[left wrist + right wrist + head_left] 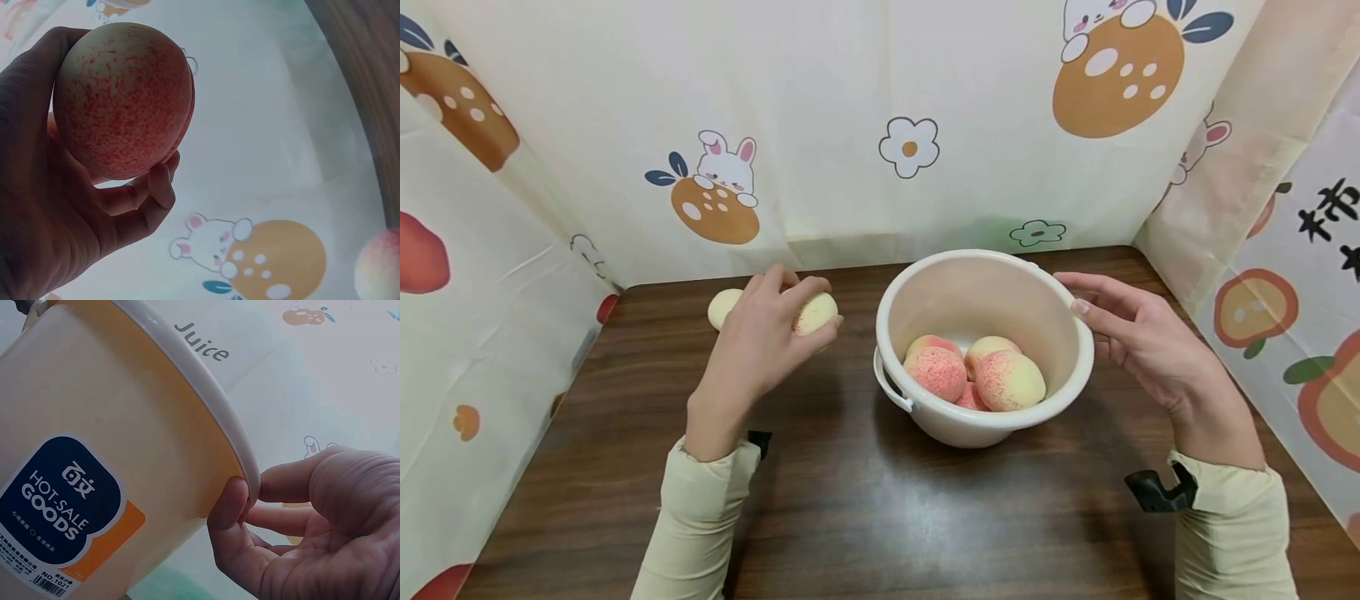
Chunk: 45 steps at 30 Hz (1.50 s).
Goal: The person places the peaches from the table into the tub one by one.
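Note:
My left hand [758, 329] grips a peach [817, 314] above the table's back left, its fingers curled round it. In the left wrist view that peach [122, 100] shows red speckles over a pale skin. Just left of the hand is a second, pale peach [722, 307], partly covered by it. Several peaches [1011, 381] lie inside a cream bucket [958, 292], right of the left hand. My right hand [1138, 337] pinches the bucket's right rim between thumb and fingers, seen closely in the right wrist view [234, 469].
The bucket's handle [887, 387] hangs down on its left side. A dark blue label [65, 500] is stuck to its outer wall. The brown wooden table [820, 517] is bordered by printed cloth [820, 125] at the back and on both sides.

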Available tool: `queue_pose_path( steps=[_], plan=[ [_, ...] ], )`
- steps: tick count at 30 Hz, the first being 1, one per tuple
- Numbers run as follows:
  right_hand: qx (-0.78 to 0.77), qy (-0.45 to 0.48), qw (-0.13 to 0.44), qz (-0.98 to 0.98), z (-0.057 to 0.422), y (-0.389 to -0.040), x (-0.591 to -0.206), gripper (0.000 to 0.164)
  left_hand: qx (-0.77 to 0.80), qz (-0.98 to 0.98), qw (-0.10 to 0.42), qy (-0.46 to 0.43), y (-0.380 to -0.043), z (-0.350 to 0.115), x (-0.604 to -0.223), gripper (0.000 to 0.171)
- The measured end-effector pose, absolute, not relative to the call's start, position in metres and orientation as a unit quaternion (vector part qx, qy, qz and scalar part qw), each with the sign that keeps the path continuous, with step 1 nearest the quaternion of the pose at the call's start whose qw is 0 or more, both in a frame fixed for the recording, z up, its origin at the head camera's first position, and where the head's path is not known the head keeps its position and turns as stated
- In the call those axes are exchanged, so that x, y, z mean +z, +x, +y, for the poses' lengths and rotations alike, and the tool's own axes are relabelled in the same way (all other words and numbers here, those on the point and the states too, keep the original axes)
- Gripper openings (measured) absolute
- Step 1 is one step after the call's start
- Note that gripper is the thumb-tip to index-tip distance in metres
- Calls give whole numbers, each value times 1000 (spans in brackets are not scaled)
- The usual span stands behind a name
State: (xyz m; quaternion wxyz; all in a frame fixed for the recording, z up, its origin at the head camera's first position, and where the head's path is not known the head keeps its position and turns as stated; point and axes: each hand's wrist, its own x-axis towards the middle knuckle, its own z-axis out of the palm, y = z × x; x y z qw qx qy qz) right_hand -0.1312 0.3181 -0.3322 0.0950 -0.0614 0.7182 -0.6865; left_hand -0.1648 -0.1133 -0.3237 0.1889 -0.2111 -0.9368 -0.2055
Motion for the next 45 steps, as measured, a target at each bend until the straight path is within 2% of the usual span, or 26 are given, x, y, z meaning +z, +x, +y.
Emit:
queue_pose_path(
  steps=[5, 11, 24, 37, 45],
  plan=[
    [-692, -67, 95, 713, 318, -133, -331, 43, -216, -928, 198, -229, -163, -106, -313, 28],
    [-687, -54, 95, 719, 318, -133, -331, 42, -236, -913, 200, -265, -164, -92, -298, 35],
    [-714, -79, 108, 687, 322, -133, -338, 40, -257, -872, 215, -356, -165, -52, -278, 39],
    [-705, -77, 103, 697, 320, -134, -335, 40, -248, -867, 165, -399, -168, -12, -274, 37],
    [-691, -70, 100, 713, 320, -135, -337, 41, -207, -874, 103, -428, -174, 12, -286, 37]
  ],
)
